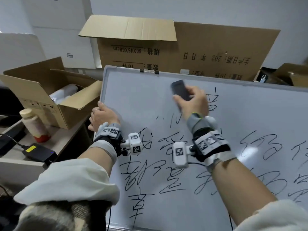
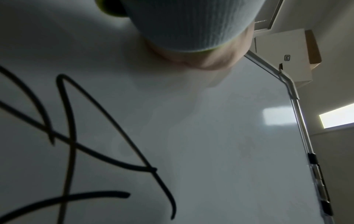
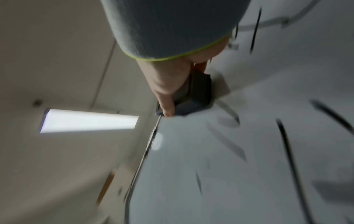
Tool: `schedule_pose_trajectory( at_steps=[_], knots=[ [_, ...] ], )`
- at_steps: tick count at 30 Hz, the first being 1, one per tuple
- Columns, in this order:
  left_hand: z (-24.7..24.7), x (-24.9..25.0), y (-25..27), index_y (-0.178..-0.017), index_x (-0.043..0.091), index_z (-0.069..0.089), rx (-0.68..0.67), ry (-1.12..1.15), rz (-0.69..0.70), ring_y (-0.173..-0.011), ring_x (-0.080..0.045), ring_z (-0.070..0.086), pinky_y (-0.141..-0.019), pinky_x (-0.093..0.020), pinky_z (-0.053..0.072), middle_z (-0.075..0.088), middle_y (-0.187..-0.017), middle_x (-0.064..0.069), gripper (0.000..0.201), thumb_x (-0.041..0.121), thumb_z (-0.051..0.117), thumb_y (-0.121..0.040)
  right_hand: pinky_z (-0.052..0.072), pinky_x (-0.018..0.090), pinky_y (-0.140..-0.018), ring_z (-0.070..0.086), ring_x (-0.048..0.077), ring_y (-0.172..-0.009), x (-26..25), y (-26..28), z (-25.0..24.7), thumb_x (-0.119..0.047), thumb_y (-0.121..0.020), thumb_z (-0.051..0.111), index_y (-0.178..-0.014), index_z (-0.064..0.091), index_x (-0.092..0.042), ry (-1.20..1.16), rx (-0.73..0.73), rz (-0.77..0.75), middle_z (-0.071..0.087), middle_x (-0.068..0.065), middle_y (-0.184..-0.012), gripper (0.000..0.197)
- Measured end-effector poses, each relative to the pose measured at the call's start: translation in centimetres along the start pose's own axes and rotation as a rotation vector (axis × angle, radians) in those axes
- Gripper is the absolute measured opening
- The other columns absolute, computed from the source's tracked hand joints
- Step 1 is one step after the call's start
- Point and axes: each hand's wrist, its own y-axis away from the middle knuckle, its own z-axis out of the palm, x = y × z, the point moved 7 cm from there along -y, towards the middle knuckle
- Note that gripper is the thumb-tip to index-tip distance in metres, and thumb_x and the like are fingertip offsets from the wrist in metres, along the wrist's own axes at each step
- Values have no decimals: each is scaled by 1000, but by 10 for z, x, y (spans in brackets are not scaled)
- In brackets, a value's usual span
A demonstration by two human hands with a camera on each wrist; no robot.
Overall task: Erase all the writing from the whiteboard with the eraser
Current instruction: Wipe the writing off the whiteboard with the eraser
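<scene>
A large whiteboard (image 1: pixel 136 97) lies tilted before me, with black handwriting (image 1: pixel 141 174) over its lower and right parts. Its upper left area is wiped bare. My right hand (image 1: pixel 193 101) grips a dark grey eraser (image 1: pixel 180 90) and presses it on the board near the top middle; it looks blurred. In the right wrist view the thumb lies along the eraser (image 3: pixel 197 94) on the board (image 3: pixel 249 151). My left hand (image 1: pixel 103 115) curls over the board's left edge. The left wrist view shows only the heel of that hand (image 2: pixel 201 59) on the board (image 2: pixel 210 144), with black strokes (image 2: pixel 72 136) at left.
A big brown cardboard box (image 1: pixel 183 52) stands behind the board. An open cardboard box (image 1: pixel 55 94) sits at left on a desk, beside a pale bottle with a red base (image 1: pixel 35 125) and a black power adapter (image 1: pixel 38 152). Another box (image 1: pixel 290 74) is at the far right.
</scene>
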Motion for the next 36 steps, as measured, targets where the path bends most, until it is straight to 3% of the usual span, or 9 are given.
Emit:
schedule_pose_trajectory(
  at_steps=[3, 9, 11, 16, 23, 26, 29, 31, 36],
  knots=[
    [0, 2, 4, -118, 14, 65, -17, 15, 13, -120, -28, 53, -102, -45, 26, 66, -122, -9, 56, 50, 26, -100, 43, 24, -67, 62, 11, -89, 10, -12, -25, -54, -62, 77, -102, 63, -33, 2, 82, 103, 62, -7, -102, 47],
    [2, -1, -9, -121, 16, 64, -82, 0, 6, -123, -27, 51, -104, -46, 25, 65, -126, -8, 58, 51, 23, -100, 47, 27, -73, 58, 9, -96, -49, 53, 78, -57, -61, 79, -112, 62, -42, 137, -332, -145, 60, -12, -103, 56],
    [2, -2, -10, -121, 16, 64, -91, 3, 5, -123, -27, 51, -104, -46, 25, 64, -126, -7, 58, 52, 22, -100, 48, 30, -75, 57, 14, -101, -52, 41, 71, -59, -63, 75, -115, 61, -42, 198, -271, -148, 59, -9, -106, 56],
    [0, 0, -7, -121, 14, 64, -111, 15, 2, -122, -26, 51, -103, -45, 26, 65, -125, -7, 55, 48, 25, -101, 51, 34, -79, 56, 24, -104, -24, -4, 21, -60, -67, 70, -113, 60, -34, 111, 91, 96, 56, 0, -106, 54],
    [4, 1, -11, -118, 11, 64, -105, 6, 8, -120, -28, 52, -102, -46, 27, 66, -122, -9, 55, 46, 24, -102, 50, 27, -71, 59, 7, -89, -38, 94, 82, -63, -59, 76, -108, 62, -40, 137, -253, -127, 60, -17, -99, 56],
    [4, 1, -12, -119, 11, 64, -110, 12, 2, -121, -28, 52, -102, -47, 27, 65, -123, -10, 57, 46, 24, -101, 47, 28, -69, 57, 11, -96, -30, 83, 62, -58, -64, 76, -111, 61, -39, 188, -130, -105, 59, -12, -102, 53],
    [2, 1, -7, -119, 11, 64, -115, 28, -1, -121, -28, 52, -103, -46, 27, 65, -123, -9, 55, 45, 25, -101, 44, 25, -69, 59, 15, -97, 9, 59, 13, -56, -66, 76, -110, 59, -35, 95, 154, 157, 57, -9, -107, 52],
    [2, 1, -5, -118, 11, 65, -115, 42, 2, -120, -28, 51, -102, -45, 26, 66, -121, -9, 53, 44, 26, -102, 44, 25, -69, 61, 15, -96, 18, 60, 4, -56, -65, 76, -109, 59, -33, 44, 216, 219, 56, -10, -108, 53],
    [4, 3, -3, -119, 10, 63, -129, 37, 21, -122, -27, 50, -104, -45, 25, 64, -123, -10, 54, 43, 24, -102, 48, 27, -70, 56, 11, -96, -29, 83, 67, -59, -63, 75, -110, 59, -40, 171, -112, -40, 55, -14, -101, 53]
  ],
)
